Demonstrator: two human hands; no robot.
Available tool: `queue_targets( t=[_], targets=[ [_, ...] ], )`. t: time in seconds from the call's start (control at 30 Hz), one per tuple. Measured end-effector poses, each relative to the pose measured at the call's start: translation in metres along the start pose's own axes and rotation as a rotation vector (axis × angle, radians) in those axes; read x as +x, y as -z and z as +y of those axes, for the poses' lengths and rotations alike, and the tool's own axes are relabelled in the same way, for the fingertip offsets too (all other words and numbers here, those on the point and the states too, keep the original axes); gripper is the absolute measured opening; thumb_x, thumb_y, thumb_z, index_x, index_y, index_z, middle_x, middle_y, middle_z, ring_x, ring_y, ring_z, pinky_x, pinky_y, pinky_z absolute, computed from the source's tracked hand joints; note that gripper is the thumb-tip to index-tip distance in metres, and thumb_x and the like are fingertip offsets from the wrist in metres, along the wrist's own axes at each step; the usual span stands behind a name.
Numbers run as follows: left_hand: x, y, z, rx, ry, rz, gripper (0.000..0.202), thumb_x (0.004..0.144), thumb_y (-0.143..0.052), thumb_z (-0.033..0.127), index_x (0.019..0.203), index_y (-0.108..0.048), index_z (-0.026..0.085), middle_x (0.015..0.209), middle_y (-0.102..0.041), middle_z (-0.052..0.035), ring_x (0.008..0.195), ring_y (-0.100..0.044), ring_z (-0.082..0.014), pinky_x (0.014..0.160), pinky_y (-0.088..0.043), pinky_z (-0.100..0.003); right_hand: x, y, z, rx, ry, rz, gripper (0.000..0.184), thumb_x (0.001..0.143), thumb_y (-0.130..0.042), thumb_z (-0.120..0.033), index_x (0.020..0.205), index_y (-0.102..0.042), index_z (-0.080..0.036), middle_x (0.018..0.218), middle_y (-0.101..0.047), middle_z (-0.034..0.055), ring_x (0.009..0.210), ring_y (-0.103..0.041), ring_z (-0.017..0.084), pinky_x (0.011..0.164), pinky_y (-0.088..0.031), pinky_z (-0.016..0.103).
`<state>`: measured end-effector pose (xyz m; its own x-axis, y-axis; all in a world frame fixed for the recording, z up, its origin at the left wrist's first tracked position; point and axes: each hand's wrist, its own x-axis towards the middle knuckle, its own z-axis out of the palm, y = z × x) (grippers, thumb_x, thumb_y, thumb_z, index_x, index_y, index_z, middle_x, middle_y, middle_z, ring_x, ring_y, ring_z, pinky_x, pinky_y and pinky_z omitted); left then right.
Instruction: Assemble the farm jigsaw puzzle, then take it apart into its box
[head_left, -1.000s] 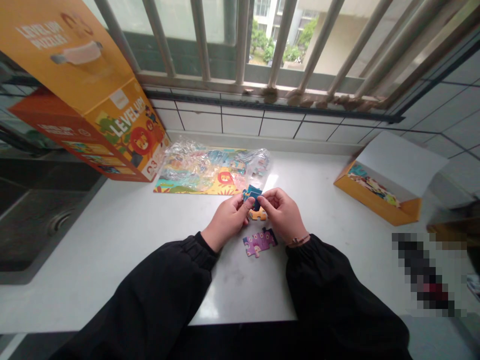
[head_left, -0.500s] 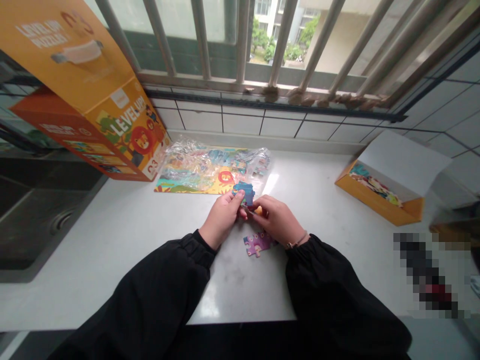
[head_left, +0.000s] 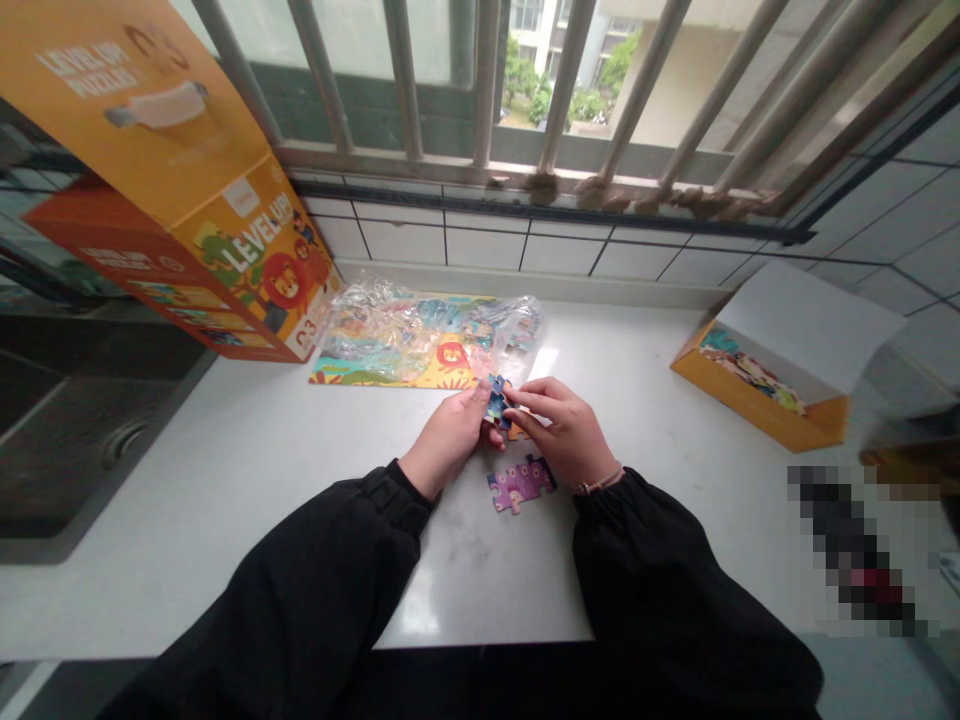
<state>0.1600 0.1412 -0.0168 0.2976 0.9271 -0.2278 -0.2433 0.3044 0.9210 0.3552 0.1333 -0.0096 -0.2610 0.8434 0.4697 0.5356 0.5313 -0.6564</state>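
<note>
Between thumb and fingers, my left hand [head_left: 448,436] grips a few blue jigsaw puzzle pieces [head_left: 497,398]. My right hand [head_left: 566,425] pinches at the right edge of the same pieces, fingertips closed; exactly which piece it holds is partly hidden. An orange puzzle piece [head_left: 517,433] shows just below the fingers, and I cannot tell whether it is held or lying down. Purple puzzle pieces [head_left: 521,484], lying against each other, rest on the white counter [head_left: 480,570] below my hands.
Behind my hands lies a colourful puzzle picture sheet [head_left: 352,375] under crumpled clear plastic [head_left: 382,320]. A tall orange puzzle box [head_left: 247,260] stands at left beside a dark sink [head_left: 112,440]. An open yellow box [head_left: 757,400] with puzzle pieces sits at right. Window bars rise behind.
The blue puzzle pieces have been turned and lowered slightly between my hands. My right fingers have moved up onto their right edge. More of the orange and purple pieces shows.
</note>
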Motion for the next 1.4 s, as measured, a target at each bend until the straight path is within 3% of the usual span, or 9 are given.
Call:
queue_targets(
  t=[0.2,0.37,0.57,0.73,0.87,1.0,1.13,1.23,1.4],
  targets=[
    [0.001,0.002,0.003,-0.007,0.022,0.051,0.052,0.092,-0.082,0.064,0.102,-0.069,0.015,0.078,-0.073,-0.0030,0.054,-0.065,-0.0113,0.055,-0.059,-0.024,0.001,0.005,0.001,-0.077,0.071,-0.088,0.030,0.110,-0.065,-0.031,0.136,-0.078,-0.028,0.125,-0.073,0.0114,0.115,-0.072,0.027,0.102,-0.060,0.044],
    [0.005,0.003,0.009,-0.086,-0.013,0.249,0.036,0.098,-0.081,0.047,0.102,-0.062,0.017,0.074,-0.067,0.0026,0.052,-0.062,-0.0093,0.058,-0.063,-0.025,-0.005,0.013,0.010,-0.286,-0.093,-0.102,0.044,0.090,-0.091,-0.043,0.128,-0.078,-0.023,0.127,-0.071,0.0156,0.118,-0.069,0.035,0.106,-0.058,0.054],
    [0.004,0.002,0.013,-0.116,0.010,0.286,0.028,0.104,-0.076,0.039,0.102,-0.060,0.016,0.077,-0.068,0.0007,0.055,-0.064,-0.0097,0.062,-0.067,-0.028,-0.006,0.014,0.017,-0.189,-0.129,-0.228,0.034,0.084,-0.096,-0.034,0.108,-0.075,-0.022,0.117,-0.073,0.0101,0.108,-0.069,0.028,0.098,-0.058,0.044],
    [0.003,0.001,0.013,-0.108,0.040,0.231,0.025,0.106,-0.072,0.038,0.104,-0.062,0.015,0.082,-0.071,-0.0014,0.055,-0.064,-0.0092,0.063,-0.067,-0.028,-0.001,0.020,-0.001,0.003,-0.210,-0.027,0.009,0.099,-0.076,-0.030,0.098,-0.070,-0.024,0.090,-0.071,0.0009,0.073,-0.063,0.017,0.072,-0.053,0.033],
    [0.000,0.000,0.009,-0.050,0.111,0.081,0.037,0.106,-0.070,0.051,0.103,-0.064,0.015,0.081,-0.072,-0.0040,0.054,-0.066,-0.0113,0.058,-0.064,-0.026,-0.001,0.018,-0.009,0.025,-0.067,0.160,0.007,0.100,-0.071,-0.023,0.104,-0.076,-0.026,0.105,-0.073,0.0045,0.086,-0.069,0.019,0.080,-0.058,0.035],
    [-0.004,-0.001,0.004,-0.010,0.126,-0.030,0.050,0.103,-0.068,0.065,0.101,-0.065,0.015,0.079,-0.072,-0.0048,0.061,-0.071,-0.0130,0.060,-0.062,-0.023,-0.002,0.009,-0.003,0.034,0.101,-0.036,0.030,0.096,-0.067,-0.011,0.117,-0.080,-0.028,0.117,-0.074,0.0067,0.107,-0.074,0.023,0.095,-0.062,0.038],
    [-0.004,0.002,0.004,-0.001,0.092,0.011,0.041,0.098,-0.079,0.055,0.103,-0.066,0.016,0.079,-0.070,-0.0019,0.062,-0.070,-0.0118,0.064,-0.064,-0.024,-0.001,0.012,-0.001,0.054,0.146,-0.126,0.038,0.098,-0.062,-0.009,0.126,-0.078,-0.028,0.130,-0.073,0.0090,0.121,-0.072,0.025,0.106,-0.060,0.042],
    [0.000,0.005,0.007,-0.015,0.049,0.115,0.035,0.100,-0.078,0.049,0.100,-0.065,0.016,0.076,-0.066,0.0002,0.060,-0.067,-0.0113,0.067,-0.067,-0.028,-0.002,0.027,0.000,0.018,0.071,-0.220,0.023,0.099,-0.078,-0.026,0.121,-0.077,-0.027,0.125,-0.072,0.0093,0.119,-0.070,0.027,0.107,-0.059,0.046],
    [0.004,0.007,0.011,-0.032,0.035,0.253,0.034,0.102,-0.076,0.046,0.095,-0.061,0.017,0.068,-0.061,0.0029,0.054,-0.063,-0.0113,0.065,-0.068,-0.030,-0.007,0.042,-0.001,-0.100,0.008,-0.632,0.073,0.067,-0.106,-0.053,0.130,-0.077,-0.030,0.131,-0.067,0.0109,0.122,-0.063,0.034,0.109,-0.054,0.053]
  ],
)
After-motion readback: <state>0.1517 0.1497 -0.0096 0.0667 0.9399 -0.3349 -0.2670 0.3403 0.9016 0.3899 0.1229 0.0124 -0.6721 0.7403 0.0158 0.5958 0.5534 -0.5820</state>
